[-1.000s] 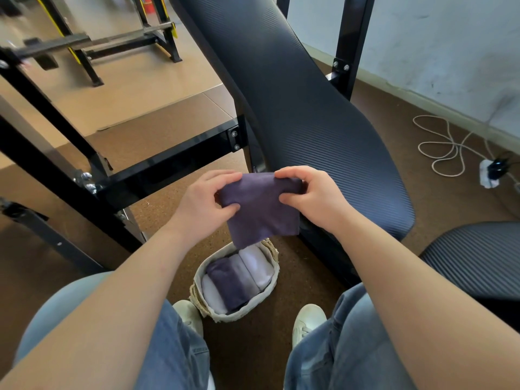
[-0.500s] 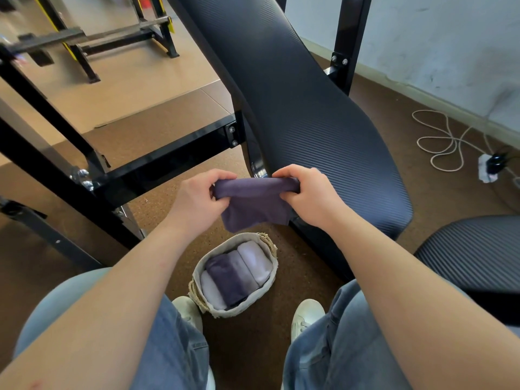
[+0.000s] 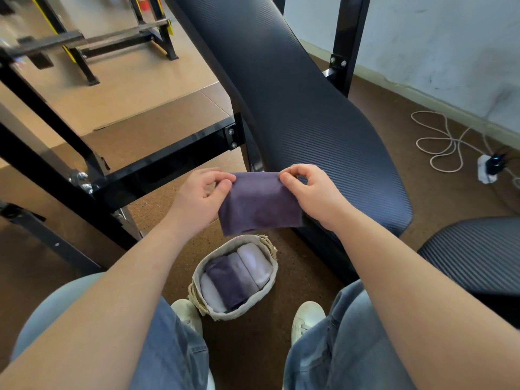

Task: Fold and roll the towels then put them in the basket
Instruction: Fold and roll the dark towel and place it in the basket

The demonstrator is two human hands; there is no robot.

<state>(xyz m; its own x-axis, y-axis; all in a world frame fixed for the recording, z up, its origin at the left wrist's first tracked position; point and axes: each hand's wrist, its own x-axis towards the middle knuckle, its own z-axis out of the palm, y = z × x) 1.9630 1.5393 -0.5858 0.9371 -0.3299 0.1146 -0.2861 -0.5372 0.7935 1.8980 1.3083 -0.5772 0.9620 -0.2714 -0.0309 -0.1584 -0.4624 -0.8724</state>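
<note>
Slanting down from the top of the view, the bench (image 3: pixel 295 108) filled the middle, its black frame (image 3: pixel 157 161) running off to the left over the brown floor (image 3: pixel 174 119). Both bare forearms reached forward from the lap, jeans (image 3: pixel 337 347) and white shoes (image 3: pixel 305 319) showing below. Between the hands hung the folded purple towel (image 3: pixel 260 204), held in the air in front of the bench's near end and just above the basket (image 3: pixel 270 280). The left hand (image 3: pixel 201 198) pinched the towel's upper left corner between thumb and fingers; the right hand (image 3: pixel 315 192) pinched the upper right corner the same way. The basket sat on the floor between the shoes, with rolled towels (image 3: pixel 236 274), dark purple and pale lilac, packed side by side inside. A white cable (image 3: pixel 441 142) lay coiled near the wall at right.
</note>
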